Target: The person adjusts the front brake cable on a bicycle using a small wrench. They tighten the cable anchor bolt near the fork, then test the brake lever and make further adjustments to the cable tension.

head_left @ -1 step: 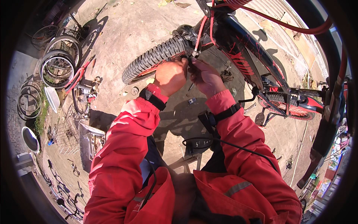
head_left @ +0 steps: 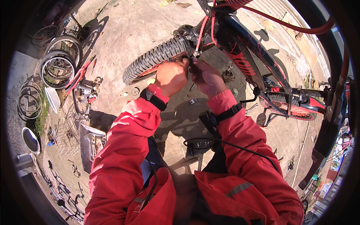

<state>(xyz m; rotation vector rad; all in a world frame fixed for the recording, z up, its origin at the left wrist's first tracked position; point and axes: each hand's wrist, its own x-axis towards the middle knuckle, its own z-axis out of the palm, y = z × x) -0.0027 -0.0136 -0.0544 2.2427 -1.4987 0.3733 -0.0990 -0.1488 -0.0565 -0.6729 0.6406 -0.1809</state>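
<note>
A black bicycle frame (head_left: 238, 48) with red markings stands in front of me, its knobby front tyre (head_left: 153, 58) pointing left. Beside the wheel, below the fork, my left hand (head_left: 171, 77) is closed, its fingertips at a small dark part near the brake. My right hand (head_left: 208, 78) is pinched at the same spot, almost touching the left. What the fingers grip is too small and hidden to make out. A red brake cable (head_left: 203, 33) runs down to just above my fingertips, ending near a small metal fitting (head_left: 196, 53).
At the left lie loose bicycle wheels (head_left: 58, 69), a red frame piece (head_left: 80, 77), a wire basket (head_left: 68, 133) and a white basin (head_left: 30, 140). The crank and pedal (head_left: 261, 119) and rear wheel (head_left: 300, 114) are at the right. Small parts lie scattered on the concrete.
</note>
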